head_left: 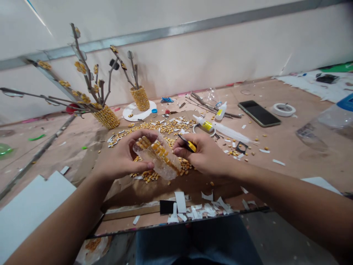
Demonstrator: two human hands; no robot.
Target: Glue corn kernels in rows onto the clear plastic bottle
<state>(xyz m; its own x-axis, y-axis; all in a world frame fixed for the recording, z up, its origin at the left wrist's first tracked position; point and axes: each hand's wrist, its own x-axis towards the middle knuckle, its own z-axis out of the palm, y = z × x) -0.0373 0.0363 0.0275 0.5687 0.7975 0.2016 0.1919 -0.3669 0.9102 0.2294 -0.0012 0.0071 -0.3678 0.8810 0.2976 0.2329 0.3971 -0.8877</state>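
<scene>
My left hand is wrapped around a clear plastic cup that lies tilted over the table. Rows of yellow corn kernels are stuck to the cup's side, while the rest of its wall is bare. Close to the cup's right side, my right hand is closed on a small yellow-and-black cutter, its dark tip pointing up and left. Most of the cutter is hidden by the fingers. Beneath both hands lies a spread of loose corn kernels on brown cardboard.
Two kernel-covered pots with twigs, one tilted and one upright, stand at the back left. Glue bottles, a phone and a tape roll lie to the right. White scraps litter the front edge.
</scene>
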